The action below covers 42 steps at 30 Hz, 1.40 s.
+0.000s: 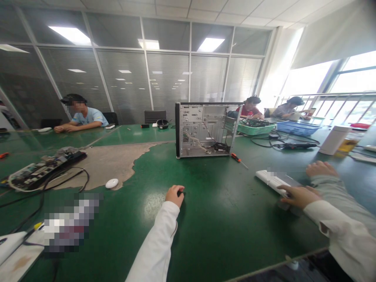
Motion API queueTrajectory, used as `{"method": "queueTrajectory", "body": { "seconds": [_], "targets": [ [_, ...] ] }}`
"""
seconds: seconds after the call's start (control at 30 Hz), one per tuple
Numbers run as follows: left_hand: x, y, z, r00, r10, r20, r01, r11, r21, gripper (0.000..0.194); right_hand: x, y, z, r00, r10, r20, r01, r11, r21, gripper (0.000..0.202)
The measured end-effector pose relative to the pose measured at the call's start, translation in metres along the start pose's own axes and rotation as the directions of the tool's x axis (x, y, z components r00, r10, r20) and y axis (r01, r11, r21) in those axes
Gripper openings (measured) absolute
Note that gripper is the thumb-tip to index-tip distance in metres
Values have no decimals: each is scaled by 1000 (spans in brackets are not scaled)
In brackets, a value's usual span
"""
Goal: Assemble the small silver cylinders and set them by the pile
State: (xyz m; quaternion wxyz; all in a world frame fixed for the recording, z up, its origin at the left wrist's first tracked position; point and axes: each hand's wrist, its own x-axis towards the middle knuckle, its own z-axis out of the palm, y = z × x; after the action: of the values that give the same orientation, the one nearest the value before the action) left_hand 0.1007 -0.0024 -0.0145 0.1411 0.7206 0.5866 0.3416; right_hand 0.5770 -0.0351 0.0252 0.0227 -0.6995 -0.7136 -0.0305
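Observation:
My left hand [175, 194] rests on the green table with its fingers curled in; nothing shows in it. On the right, my right hand [300, 195] grips the near end of a flat box with a white front and grey body, which looks like an optical drive [273, 182]. Part of it is blurred out. Beyond both hands, an opened computer case [205, 131] stands upright, its metal inside and loose cables facing me. An orange-handled screwdriver [238, 160] lies by its lower right corner.
A co-worker's hand [321, 168] in a grey sleeve is close beside my right hand. On the left lie a circuit board assembly [47, 168], black cables and a white round case [112, 183]. Green [255, 129] and blue baskets [296, 128] stand back right. Several people sit around.

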Motion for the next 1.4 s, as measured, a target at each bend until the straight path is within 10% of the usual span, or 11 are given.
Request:
{"method": "queueTrajectory", "body": {
  "seconds": [0.23,0.5,0.7,0.9,1.4],
  "targets": [
    [0,-4,1,1000,18,-10,-18,1000,-9,27,18,-29,-6,996,-80,35,82,996,-40,18],
    [0,-2,2,999,33,-29,-33,999,-22,27,22,-194,-16,873,-444,-201,472,874,120,45],
    [-1,-7,1,998,37,-59,-40,998,-48,27,37,-294,9,803,-428,-414,572,748,337,55],
    [1,-10,3,998,40,-42,-42,998,-42,31,38,-310,36,763,-362,-536,635,574,516,66],
    [9,10,0,990,100,98,-111,987,116,26,43,-321,24,783,-209,-585,612,425,667,26]
  ]
}}
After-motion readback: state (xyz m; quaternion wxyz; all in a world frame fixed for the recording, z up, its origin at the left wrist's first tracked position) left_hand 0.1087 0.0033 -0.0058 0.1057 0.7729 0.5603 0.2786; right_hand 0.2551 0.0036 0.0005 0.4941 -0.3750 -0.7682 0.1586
